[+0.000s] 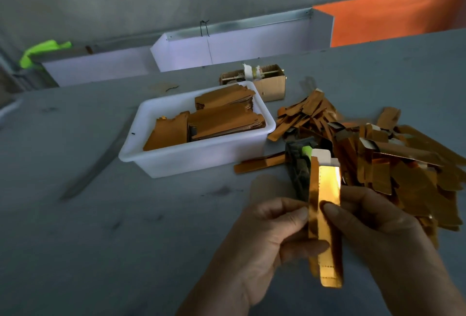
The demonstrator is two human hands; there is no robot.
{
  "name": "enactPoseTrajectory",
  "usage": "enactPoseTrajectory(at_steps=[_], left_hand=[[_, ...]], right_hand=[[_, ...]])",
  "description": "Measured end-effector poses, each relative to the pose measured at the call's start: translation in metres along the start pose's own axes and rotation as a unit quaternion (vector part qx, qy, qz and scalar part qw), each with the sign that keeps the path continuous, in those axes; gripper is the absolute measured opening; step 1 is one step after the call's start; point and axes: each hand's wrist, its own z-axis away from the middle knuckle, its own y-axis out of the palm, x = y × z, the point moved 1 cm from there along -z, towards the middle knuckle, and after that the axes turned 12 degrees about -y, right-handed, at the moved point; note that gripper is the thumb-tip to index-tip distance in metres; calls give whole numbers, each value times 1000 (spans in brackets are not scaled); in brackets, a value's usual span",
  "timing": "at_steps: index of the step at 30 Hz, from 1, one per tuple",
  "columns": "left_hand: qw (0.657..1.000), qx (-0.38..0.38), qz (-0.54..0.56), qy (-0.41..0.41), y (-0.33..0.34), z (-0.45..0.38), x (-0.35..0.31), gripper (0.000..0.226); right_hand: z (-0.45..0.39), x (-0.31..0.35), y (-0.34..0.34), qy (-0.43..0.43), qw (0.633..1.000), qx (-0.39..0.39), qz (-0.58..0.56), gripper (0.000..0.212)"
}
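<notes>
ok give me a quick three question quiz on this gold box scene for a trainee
1. True or false: the left hand and the right hand both hold the gold box.
2. The white tub holds: A flat gold sheets, B screws, C bottles.
3. Fill in: the loose pile lies to the ___ of the tub.
Key: 1 true; 2 A; 3 right.
</notes>
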Motion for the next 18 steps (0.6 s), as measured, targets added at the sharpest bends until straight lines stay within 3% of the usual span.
enactPoseTrajectory(at_steps=[7,10,14,18], left_hand=[[968,-105,-201,110,0,-5,10,15],[935,-194,-248,165,-9,-14,14,14],[861,-311,-321,244,-34,-29,16,25],[809,-362,-372,277,-56,-47,23,13]], right_hand=[[-3,-4,-7,-4,998,-25,65,17],[-8,-7,-19,-10,995,-56,86,13],[-15,-8,-32,-48,990,-89,96,19],[-27,-6,-44,-79,976,-118,168,27]])
